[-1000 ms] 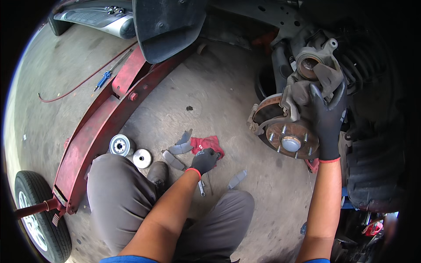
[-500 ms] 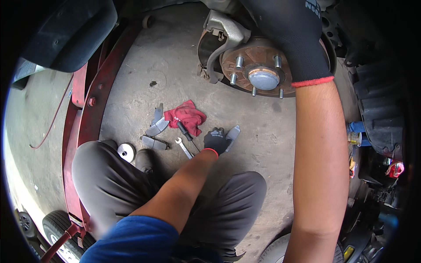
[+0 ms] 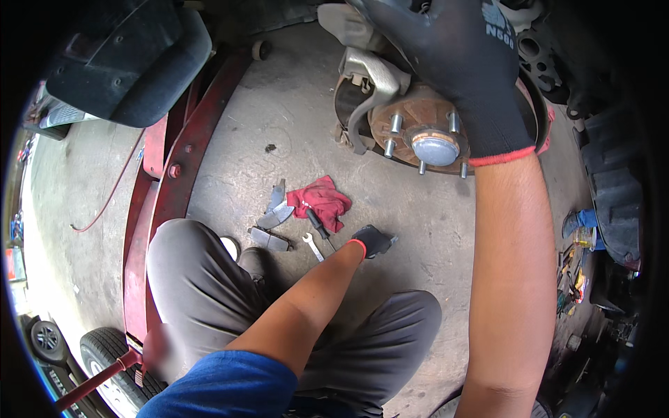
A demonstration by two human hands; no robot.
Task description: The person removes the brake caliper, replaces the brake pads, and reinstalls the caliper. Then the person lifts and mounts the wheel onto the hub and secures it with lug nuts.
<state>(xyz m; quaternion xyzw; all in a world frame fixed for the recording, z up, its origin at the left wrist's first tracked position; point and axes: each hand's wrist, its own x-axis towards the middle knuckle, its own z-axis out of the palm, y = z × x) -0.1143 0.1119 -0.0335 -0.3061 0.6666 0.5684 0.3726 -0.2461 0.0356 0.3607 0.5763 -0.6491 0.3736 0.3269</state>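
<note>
My left hand, in a black glove with a red cuff, is low over the floor, closed around a grey brake pad whose tip shows past the fingers. Left of it lie a screwdriver, a wrench, a red rag and more brake pads. My right hand, gloved alike, is raised over the rusty brake rotor. Its thumb reaches along a grey metal part; the other fingers are out of sight. A caliper bracket sits on the rotor's left side.
Wheel studs stick out around the hub cap. A red steel beam runs along my left, with a red bar and a wheel near its lower end. Black plastic lining hangs at the right.
The whole view has shifted, so things sit lower and farther right. My left hand now covers most of the brake pad, which showed beside its fingers before. The right hand stays near the rotor.
</note>
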